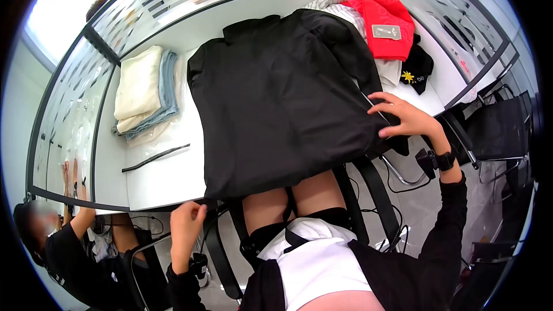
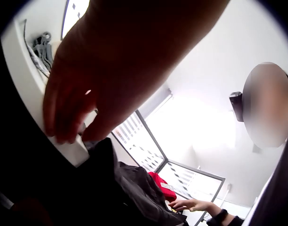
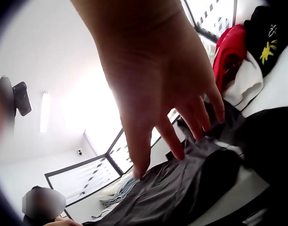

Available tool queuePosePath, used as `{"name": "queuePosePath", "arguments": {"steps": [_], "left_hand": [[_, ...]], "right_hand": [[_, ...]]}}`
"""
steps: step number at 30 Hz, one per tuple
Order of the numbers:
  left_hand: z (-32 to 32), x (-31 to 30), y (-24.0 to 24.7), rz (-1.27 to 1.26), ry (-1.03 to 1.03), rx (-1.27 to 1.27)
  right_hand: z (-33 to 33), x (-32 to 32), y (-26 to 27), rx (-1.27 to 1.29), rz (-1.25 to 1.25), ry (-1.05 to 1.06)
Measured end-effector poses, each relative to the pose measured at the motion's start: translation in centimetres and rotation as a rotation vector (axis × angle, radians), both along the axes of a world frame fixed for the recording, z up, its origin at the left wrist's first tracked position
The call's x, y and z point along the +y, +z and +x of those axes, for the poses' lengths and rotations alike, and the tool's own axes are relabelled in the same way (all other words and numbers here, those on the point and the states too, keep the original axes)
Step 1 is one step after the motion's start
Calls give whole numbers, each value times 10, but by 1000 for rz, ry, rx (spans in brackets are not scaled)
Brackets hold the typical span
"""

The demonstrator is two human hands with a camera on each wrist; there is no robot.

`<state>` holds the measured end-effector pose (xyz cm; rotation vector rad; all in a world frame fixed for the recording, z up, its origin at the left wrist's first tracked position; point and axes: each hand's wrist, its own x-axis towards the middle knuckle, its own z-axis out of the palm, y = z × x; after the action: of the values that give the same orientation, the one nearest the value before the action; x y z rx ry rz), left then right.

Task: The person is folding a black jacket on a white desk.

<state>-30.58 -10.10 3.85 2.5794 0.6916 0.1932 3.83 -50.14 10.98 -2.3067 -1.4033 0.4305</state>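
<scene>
A black long-sleeved top with a raised collar lies spread over the white table, its hem hanging past the near edge. My right hand hovers with spread fingers at the top's right side, by a sleeve; the right wrist view shows the same hand over dark cloth, holding nothing. Just off the table's front edge, my left hand is beside the hem's left corner. Its fingers are loosely bent in the left wrist view, where the hand shows no cloth between thumb and fingers.
Folded cream cloth and blue cloth are stacked at left, behind a black strip. A red garment and a black cap lie at back right. Framed panels border the table; another person sits at left.
</scene>
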Motion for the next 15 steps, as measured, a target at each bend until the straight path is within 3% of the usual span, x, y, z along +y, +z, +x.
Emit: {"name": "queuePosePath", "arguments": {"steps": [2,4,7,10,11,14,15], "left_hand": [[-1,-10,-6,-124,-58,184],[-1,-12,-43,-89,-225,-5],[20,-21,-70,-762,34,67],[34,-12,-70,-1029,157,123],[34,-13,-60,-1035,140,17],[31,-1,-2,-653,-88,415],[27,4,17,-600,-52,384]], "right_hand": [[-1,18,1,-23,25,14],[-3,36,-1,-73,25,106],[-2,62,-11,-186,30,230],[5,82,-26,-261,31,295],[7,88,-29,-258,31,293],[11,100,-33,-194,8,280],[14,102,-39,-176,10,275]]}}
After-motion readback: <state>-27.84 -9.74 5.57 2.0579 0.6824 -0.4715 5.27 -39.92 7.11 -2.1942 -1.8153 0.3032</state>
